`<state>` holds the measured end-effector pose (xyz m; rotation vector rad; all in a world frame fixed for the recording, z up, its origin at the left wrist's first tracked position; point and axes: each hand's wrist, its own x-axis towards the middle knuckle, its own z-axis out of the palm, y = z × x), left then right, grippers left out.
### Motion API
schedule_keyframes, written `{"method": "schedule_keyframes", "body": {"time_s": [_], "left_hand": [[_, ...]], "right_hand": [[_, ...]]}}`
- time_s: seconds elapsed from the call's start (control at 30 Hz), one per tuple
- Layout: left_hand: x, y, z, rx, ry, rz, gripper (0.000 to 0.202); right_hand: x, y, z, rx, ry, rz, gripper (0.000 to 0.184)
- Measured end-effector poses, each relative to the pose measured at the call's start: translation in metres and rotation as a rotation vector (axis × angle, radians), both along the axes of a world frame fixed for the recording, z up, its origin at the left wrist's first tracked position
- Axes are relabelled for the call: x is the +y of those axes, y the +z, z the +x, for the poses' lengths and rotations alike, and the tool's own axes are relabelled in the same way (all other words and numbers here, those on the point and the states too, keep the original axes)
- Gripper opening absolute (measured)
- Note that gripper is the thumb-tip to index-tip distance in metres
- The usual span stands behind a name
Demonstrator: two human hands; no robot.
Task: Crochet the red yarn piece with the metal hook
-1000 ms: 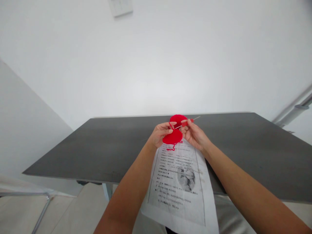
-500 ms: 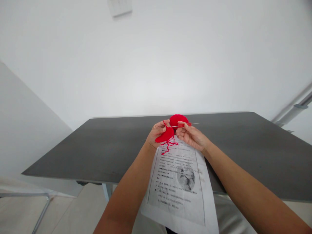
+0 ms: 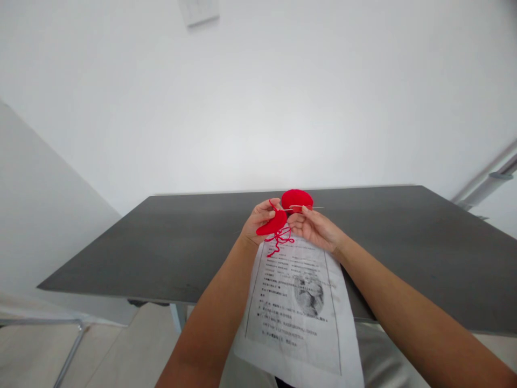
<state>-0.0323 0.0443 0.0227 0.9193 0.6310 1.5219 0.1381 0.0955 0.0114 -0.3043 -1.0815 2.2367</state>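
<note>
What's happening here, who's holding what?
One person works with bare hands above a dark table. The left hand pinches a small red crocheted piece, and loose yarn tails dangle below it. The right hand holds a thin metal crochet hook, with its tip at the piece. A second round red piece sits just behind the hands. A printed sheet lies under the forearms and hangs over the table's near edge.
</note>
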Motion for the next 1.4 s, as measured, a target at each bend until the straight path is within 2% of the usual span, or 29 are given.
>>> {"method": "schedule_keyframes", "body": {"time_s": [0.2,0.4,0.6,0.73,0.9,1.23,1.4], "left_hand": [[-0.003,0.007,0.002,0.066,-0.030,-0.050,0.031],[-0.001,0.007,0.009,0.221,-0.077,-0.096,0.032],[0.005,-0.001,0.012,0.317,-0.076,-0.101,0.033],[0.007,-0.001,0.011,0.352,-0.027,-0.137,0.035],[0.007,-0.002,0.008,0.279,0.016,-0.155,0.033],[0.006,0.001,0.008,0.255,0.050,-0.170,0.042],[0.006,0.002,0.008,0.223,0.032,-0.178,0.052]], "right_hand": [[0.004,0.006,0.002,0.028,-0.144,-0.065,0.012],[0.009,0.003,0.000,0.099,-0.287,-0.108,0.010],[0.008,0.001,0.000,0.031,-0.276,-0.022,0.013],[0.007,0.002,-0.002,0.028,-0.325,0.017,0.008],[0.003,0.005,-0.004,0.016,-0.414,0.067,0.007],[-0.002,0.008,0.000,-0.004,-0.382,0.139,0.005],[-0.002,0.009,0.000,-0.008,-0.398,0.190,0.005]]}}
